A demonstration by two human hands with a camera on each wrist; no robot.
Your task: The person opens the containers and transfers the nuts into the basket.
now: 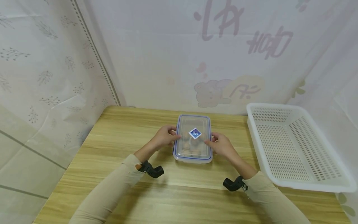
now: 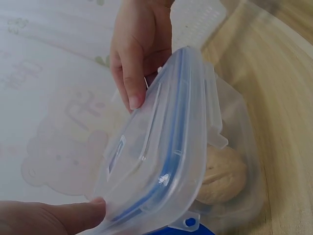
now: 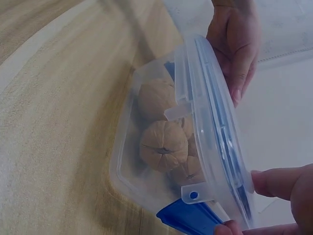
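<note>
A clear plastic food container with a blue-edged lid lies on the wooden table, a blue-and-white label on top. Several walnuts show through its wall. My left hand grips the left side, thumb on the lid rim. My right hand holds the opposite side the same way, its thumb on the lid edge and fingers low by the side. A blue side latch angles outward from the wall near the right fingers. In the left wrist view, most of the left fingers are hidden.
A white perforated plastic basket stands at the right of the table. Patterned cloth hangs behind the table and along the left side. Dark wrist mounts sit on both forearms.
</note>
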